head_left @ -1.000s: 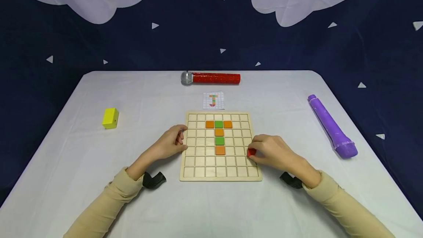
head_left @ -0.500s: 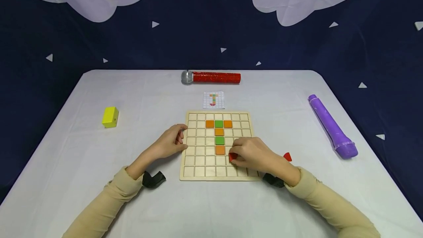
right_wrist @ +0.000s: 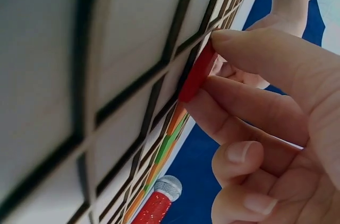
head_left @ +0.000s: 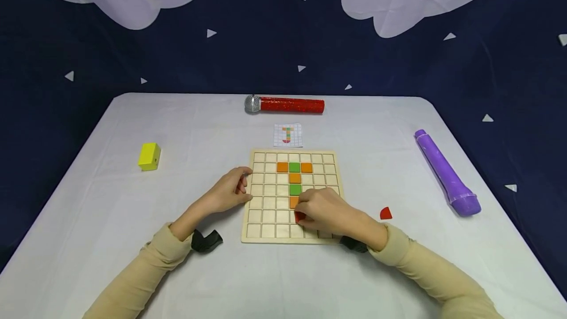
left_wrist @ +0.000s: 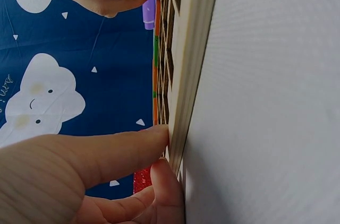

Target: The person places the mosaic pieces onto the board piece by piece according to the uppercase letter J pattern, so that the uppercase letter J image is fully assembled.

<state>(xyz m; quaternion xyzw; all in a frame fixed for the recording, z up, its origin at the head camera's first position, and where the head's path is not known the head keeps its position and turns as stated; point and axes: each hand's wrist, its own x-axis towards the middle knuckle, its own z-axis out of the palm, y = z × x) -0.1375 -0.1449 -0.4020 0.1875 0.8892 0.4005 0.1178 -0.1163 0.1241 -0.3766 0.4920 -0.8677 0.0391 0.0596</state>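
Observation:
A wooden grid board (head_left: pixel 261 231) lies before me with orange tiles and green tiles (head_left: pixel 294 167) set in its cells. My right hand (head_left: pixel 325 210) pinches a red tile (right_wrist: pixel 197 74) between thumb and fingers, at the cell just below the lowest orange tile (head_left: pixel 294 202). In the right wrist view the tile is tilted, its lower edge at the grid; its full shape is hidden. My left hand (head_left: pixel 226 192) rests against the board's left edge, thumb (left_wrist: pixel 133 149) and fingertips touching the rim and spread apart.
A red quarter-round piece (head_left: pixel 386 213) lies right of the board. Behind the board is a small pattern card (head_left: pixel 288 135), then a red microphone (head_left: pixel 290 105). A purple microphone (head_left: pixel 447 174) lies at right, a yellow block (head_left: pixel 149 156) at left.
My right hand has carried the red tile leftward over the board to the cell under the column of tiles. The quarter-round piece has come into view. My left hand has stayed put.

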